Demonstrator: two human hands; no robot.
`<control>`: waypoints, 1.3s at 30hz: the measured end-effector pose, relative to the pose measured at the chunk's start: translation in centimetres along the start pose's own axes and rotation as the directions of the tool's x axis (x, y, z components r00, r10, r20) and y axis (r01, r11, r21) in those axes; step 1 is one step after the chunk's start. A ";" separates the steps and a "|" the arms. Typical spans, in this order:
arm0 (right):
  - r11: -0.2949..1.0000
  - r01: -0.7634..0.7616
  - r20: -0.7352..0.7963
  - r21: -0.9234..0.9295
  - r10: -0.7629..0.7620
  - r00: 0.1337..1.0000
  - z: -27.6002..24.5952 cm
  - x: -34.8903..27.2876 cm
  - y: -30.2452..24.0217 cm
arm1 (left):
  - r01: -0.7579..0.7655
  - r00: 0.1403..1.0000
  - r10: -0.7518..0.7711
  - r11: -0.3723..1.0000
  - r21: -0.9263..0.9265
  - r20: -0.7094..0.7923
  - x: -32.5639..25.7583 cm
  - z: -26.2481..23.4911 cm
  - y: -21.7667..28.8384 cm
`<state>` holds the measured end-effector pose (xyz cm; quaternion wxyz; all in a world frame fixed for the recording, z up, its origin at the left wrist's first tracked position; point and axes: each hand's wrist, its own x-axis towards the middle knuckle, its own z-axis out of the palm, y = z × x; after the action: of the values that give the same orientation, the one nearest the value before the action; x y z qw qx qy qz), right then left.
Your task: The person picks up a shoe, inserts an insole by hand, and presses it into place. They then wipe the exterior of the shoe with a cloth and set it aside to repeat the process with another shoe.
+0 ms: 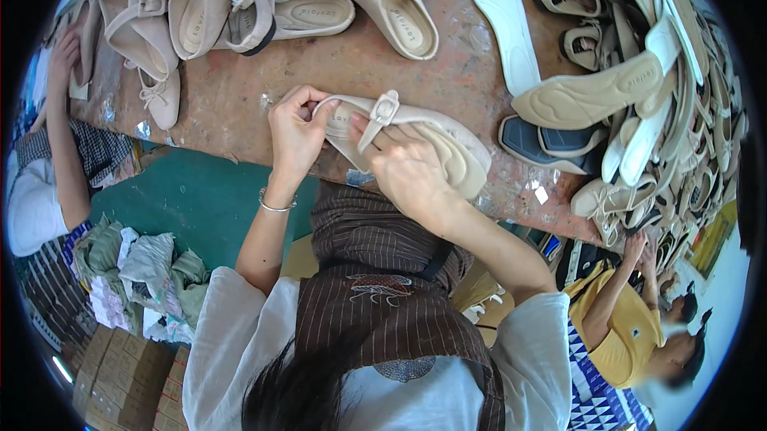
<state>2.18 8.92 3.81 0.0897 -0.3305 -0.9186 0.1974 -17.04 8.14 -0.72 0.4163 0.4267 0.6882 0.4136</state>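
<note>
A beige strapped flat shoe (pixel 467 129) lies at the table's near edge, heel to the left and toe to the right. My left hand (pixel 294 129) is closed on its heel rim, thumb reaching inside and fingers outside. My right hand (pixel 407 169) lies over the shoe's middle, fingers curled in beneath the strap (pixel 379 119) and partly hidden. Between that hand and the toe shows a beige padded surface (pixel 457 166) with curved ridges. At the heel, part of the insole (pixel 342 117) is visible between my hands.
Several beige strap shoes (pixel 399 19) line the worn table's (pixel 240 103) far side. On the right stand a white insole (pixel 505 19), a beige insole (pixel 591 94), dark soles (pixel 551 143) and heaped shoes. Co-workers' arms (pixel 68 135) appear at left and right (pixel 611 295).
</note>
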 end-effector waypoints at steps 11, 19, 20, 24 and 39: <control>0.910 -0.408 -0.544 0.079 0.382 0.747 -3.7 -2.8 3.0 | 0.020 0.996 -0.055 0.918 0.397 0.076 -5.9 0.4 2.3; 0.816 -0.291 -0.341 0.500 0.494 0.800 -6.8 -2.1 3.7 | -0.509 0.856 0.307 0.641 0.574 0.417 -12.9 5.5 4.7; 0.851 -0.287 -0.365 0.440 0.461 0.809 -6.2 -3.0 2.4 | -0.579 0.813 0.361 0.575 0.578 0.456 -12.6 6.2 4.6; 0.872 -0.384 -0.105 0.302 0.431 0.896 -2.3 -7.2 -2.6 | -0.655 0.736 0.147 0.399 0.641 0.661 -11.6 7.3 2.8; 0.872 -0.482 -0.188 -0.081 0.462 0.867 2.0 -3.0 0.3 | -0.644 0.764 0.366 0.483 0.593 0.532 -12.5 9.2 0.0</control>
<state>4.06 6.59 1.78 0.0922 -0.5651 -0.8098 0.1278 -4.88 -1.54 -0.80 0.1688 0.8072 0.5531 0.1185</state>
